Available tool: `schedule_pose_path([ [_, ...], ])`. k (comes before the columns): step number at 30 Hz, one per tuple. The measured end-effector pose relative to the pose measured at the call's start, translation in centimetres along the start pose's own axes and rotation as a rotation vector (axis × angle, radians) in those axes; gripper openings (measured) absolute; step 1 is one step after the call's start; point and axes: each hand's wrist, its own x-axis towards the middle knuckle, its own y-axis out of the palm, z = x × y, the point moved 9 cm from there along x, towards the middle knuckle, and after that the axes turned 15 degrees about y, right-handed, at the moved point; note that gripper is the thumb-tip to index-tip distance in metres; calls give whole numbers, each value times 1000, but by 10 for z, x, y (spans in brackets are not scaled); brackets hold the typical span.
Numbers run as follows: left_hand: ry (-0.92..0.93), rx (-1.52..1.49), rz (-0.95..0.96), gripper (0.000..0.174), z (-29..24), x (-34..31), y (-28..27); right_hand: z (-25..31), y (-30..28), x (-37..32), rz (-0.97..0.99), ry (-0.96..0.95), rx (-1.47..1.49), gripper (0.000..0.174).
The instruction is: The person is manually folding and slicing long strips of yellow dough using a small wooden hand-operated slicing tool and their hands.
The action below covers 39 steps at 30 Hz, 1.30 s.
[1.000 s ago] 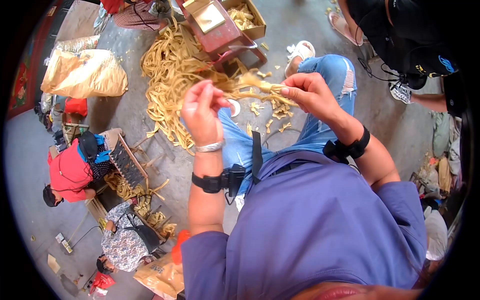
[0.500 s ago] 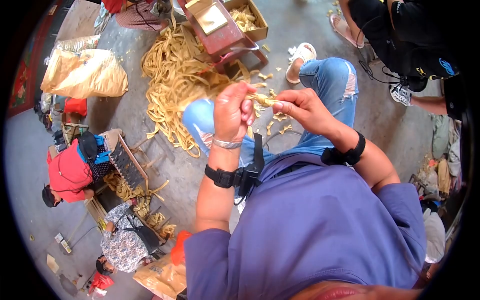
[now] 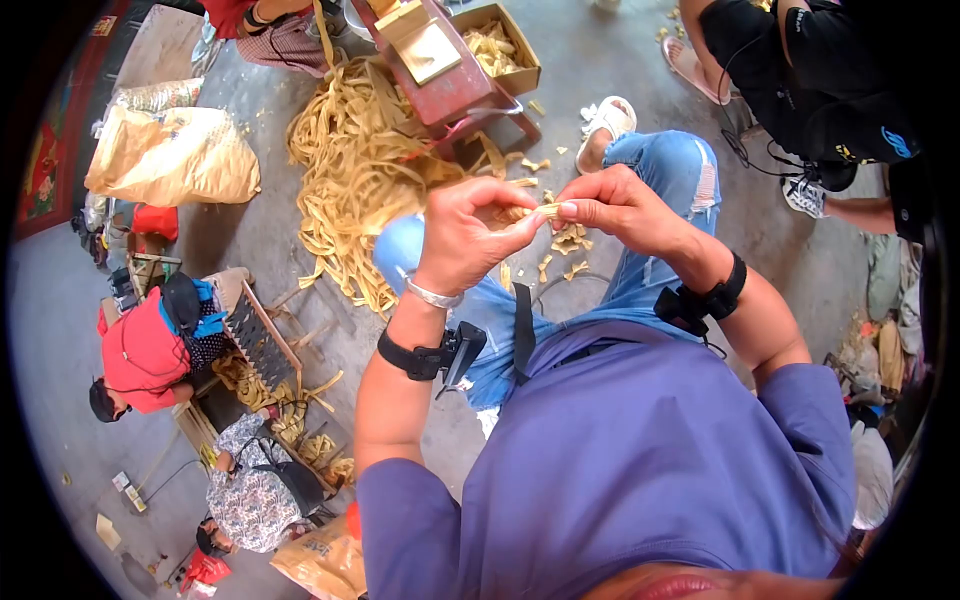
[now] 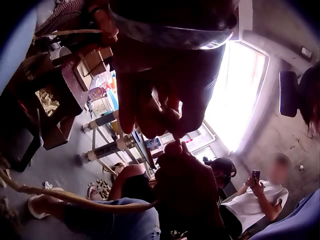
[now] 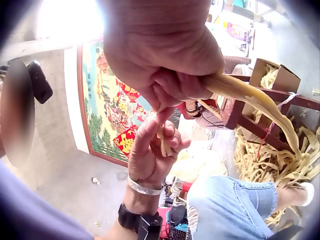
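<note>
In the head view, a flat pale-yellow strip is held between two hands close together above the lap. My left hand pinches its short end with thumb and forefinger. Across from it, my right hand grips the strip, thumb on top, fingertips right at the left hand's. The right wrist view shows the long part of the strip running out of the right fist toward the floor, while a short end sticks out at the left fingers. Fingers hide the middle of the strip.
A big pile of loose strips lies on the floor beyond the left knee. Small knotted pieces lie between the legs. Ahead stand a red stool and a cardboard box of pieces. Other people sit around, one in red.
My left hand, apart with loose fingers a second ago, has moved right to meet the right hand and now pinches the strip. My right hand has stayed near its place, holding the strip.
</note>
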Motion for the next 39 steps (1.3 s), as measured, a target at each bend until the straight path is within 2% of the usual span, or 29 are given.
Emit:
schedule_pose_path([
  [1,-17,-2,-28,19,2,2,-3,1,-1,3,-19,-21,-20,26],
  [2,193,234,35,19,-18,10,-5,3,-2,8,-41,-45,-40,25],
  [3,287,337,44,19,-32,19,-7,8,-5,12,-66,-73,-62,25],
  [5,482,547,50,19,-55,35,-9,21,-11,21,-138,-63,-293,22],
  [6,340,385,131,17,-39,39,-9,31,-13,26,-141,-49,-317,21],
  [7,199,216,81,16,-25,42,-17,42,-16,31,-142,-33,-337,21],
  [8,61,49,29,15,-10,44,-25,43,-23,38,-122,55,-129,19],
  [9,-77,-119,-22,14,4,44,-30,59,-34,41,-197,-10,-343,20],
  [10,-10,-216,-115,15,8,50,-39,83,-33,42,-247,-220,-437,20],
  [11,-47,-311,-151,14,14,54,-45,102,-29,40,-297,-429,-526,20],
  [13,-61,-393,-187,15,29,63,-59,107,-35,60,-279,-403,-577,19],
  [16,-142,-331,-257,15,58,74,-81,109,-46,96,-269,-413,-601,16],
  [19,-102,-43,-264,15,79,98,-110,114,-59,141,-338,-512,-727,13],
  [20,6,250,-180,16,82,111,-121,118,-61,155,-366,-557,-778,12],
  [21,26,255,-174,16,94,120,-128,121,-61,167,-396,-602,-828,12],
  [24,65,278,-163,15,117,142,-146,124,-68,205,-461,-544,-816,13],
  [27,-98,183,-204,15,136,144,-154,124,-71,219,-471,-531,-793,13],
  [28,-73,153,-215,16,143,145,-156,125,-70,221,-462,-532,-790,13],
  [31,-156,17,-207,16,154,143,-154,119,-77,229,-466,-515,-795,13],
  [34,-141,-47,-256,16,165,146,-157,115,-88,233,-482,-508,-814,14],
  [36,-119,10,-252,16,166,152,-160,114,-92,236,-510,-521,-807,14],
  [39,-78,46,-246,17,167,158,-162,109,-99,243,-582,-447,-707,15],
])
